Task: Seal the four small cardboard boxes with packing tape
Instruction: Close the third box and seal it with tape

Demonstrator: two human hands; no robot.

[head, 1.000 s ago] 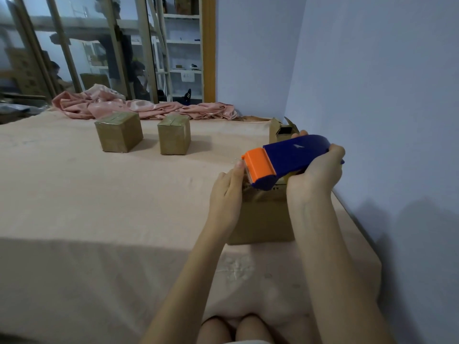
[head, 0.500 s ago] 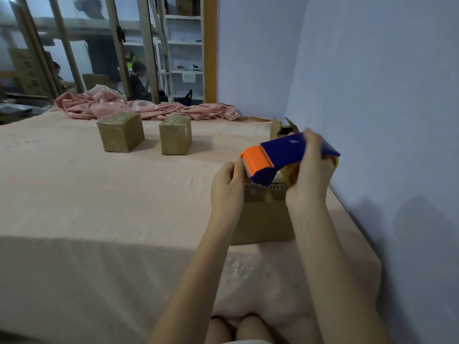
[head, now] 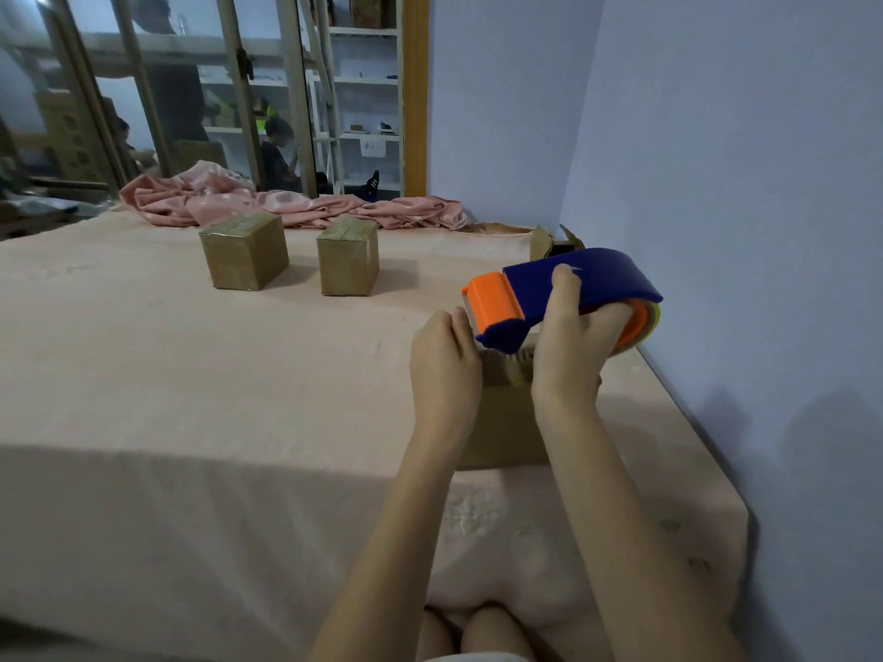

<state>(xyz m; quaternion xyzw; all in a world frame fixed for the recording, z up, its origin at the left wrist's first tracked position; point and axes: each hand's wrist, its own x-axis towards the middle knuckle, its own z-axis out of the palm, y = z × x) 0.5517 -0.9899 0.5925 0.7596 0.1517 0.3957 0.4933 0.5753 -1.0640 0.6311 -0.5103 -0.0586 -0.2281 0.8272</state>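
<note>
your right hand [head: 568,346] is wrapped round the tape gun [head: 559,291], thumb on top, holding it just over the box [head: 506,413] under both hands. your left hand [head: 444,365] rests on the box's left edge, at the gun's orange tip; i cannot tell if its fingers pinch the tape end. press that end down flat, then pull the gun straight across the flaps. hold the box so it won't slide. two boxes [head: 243,258] far past your left hand look taped; one open box [head: 549,243] waits behind the gun.

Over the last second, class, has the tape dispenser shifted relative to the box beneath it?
Yes. The tape dispenser has slid rightward toward the wall, across the box underneath.
</note>
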